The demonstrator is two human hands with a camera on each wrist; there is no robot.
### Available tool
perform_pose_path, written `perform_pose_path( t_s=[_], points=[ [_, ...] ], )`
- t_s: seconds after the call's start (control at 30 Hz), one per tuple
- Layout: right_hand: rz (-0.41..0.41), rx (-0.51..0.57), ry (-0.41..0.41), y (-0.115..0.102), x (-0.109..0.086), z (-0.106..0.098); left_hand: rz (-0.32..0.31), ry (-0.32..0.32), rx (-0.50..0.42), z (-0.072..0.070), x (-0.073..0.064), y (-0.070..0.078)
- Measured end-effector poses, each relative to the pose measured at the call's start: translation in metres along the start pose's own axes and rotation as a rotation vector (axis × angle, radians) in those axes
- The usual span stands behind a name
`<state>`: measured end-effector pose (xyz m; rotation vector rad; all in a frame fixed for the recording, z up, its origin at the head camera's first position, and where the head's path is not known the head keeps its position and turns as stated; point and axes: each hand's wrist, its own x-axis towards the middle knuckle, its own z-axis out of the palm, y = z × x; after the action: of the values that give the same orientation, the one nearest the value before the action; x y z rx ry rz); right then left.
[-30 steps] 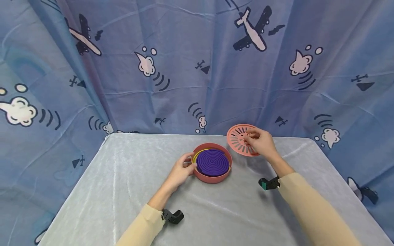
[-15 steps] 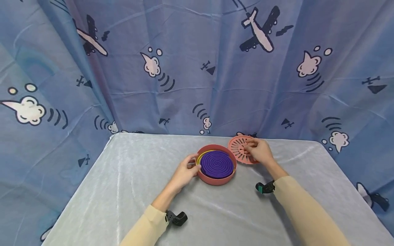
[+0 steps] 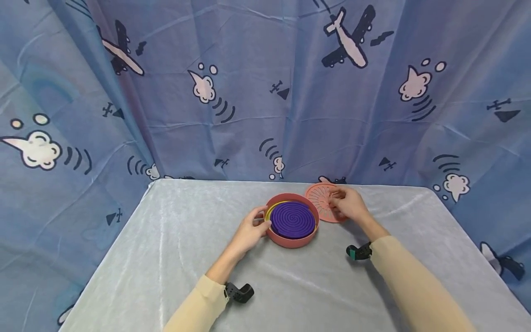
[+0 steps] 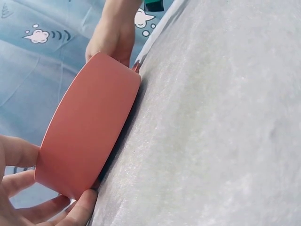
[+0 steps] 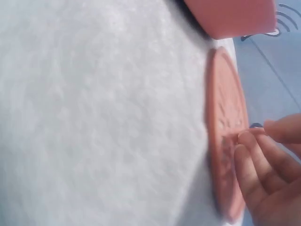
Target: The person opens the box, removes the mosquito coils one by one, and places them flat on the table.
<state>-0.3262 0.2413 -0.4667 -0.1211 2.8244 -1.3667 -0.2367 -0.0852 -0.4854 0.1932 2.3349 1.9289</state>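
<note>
A round coral-red box (image 3: pixel 290 243) stands on the cloth, holding a purple spiral coil (image 3: pixel 292 220) like a mosquito coil. A yellow edge (image 3: pixel 270 210) shows beneath the coil. My left hand (image 3: pixel 248 233) grips the left side of the box; in the left wrist view its fingers (image 4: pixel 80 207) wrap around the lower end of the wall. Just right of the box lies a round slotted lid (image 3: pixel 318 198) in lighter coral. My right hand (image 3: pixel 350 205) is over the lid, and its thumb and fingers pinch a small handle (image 5: pixel 256 131) at the lid's middle.
A pale grey cloth (image 3: pixel 174 258) covers the table. Behind it hangs a blue curtain (image 3: pixel 244 124) printed with planes and clouds. Each wrist carries a black camera mount, the left one (image 3: pixel 239 293) low over the cloth and the right one (image 3: pixel 359 252) near the sleeve.
My right hand has lowered the lid from a tilted position above the table down onto the cloth beside the box. The left hand keeps its grip on the box.
</note>
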Motion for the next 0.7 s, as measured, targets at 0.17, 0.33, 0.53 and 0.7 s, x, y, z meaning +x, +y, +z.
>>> perform_pose_path(
  t_s=[0.17, 0.33, 0.53, 0.7],
  points=[
    [0.0, -0.104, 0.046, -0.012, -0.008, -0.015, 0.014, 0.0, -0.008, 0.001, 0.0, 0.001],
    [-0.026, -0.073, 0.034, -0.03, -0.017, -0.026, 0.01, 0.003, -0.002, 0.001, -0.001, 0.004],
    [-0.061, -0.089, -0.022, -0.055, -0.026, -0.028, 0.002, 0.003, 0.002, 0.001, -0.003, 0.005],
    [-0.101, -0.12, -0.057, -0.078, -0.032, -0.024, 0.002, -0.004, -0.015, 0.002, -0.003, 0.006]
  ],
)
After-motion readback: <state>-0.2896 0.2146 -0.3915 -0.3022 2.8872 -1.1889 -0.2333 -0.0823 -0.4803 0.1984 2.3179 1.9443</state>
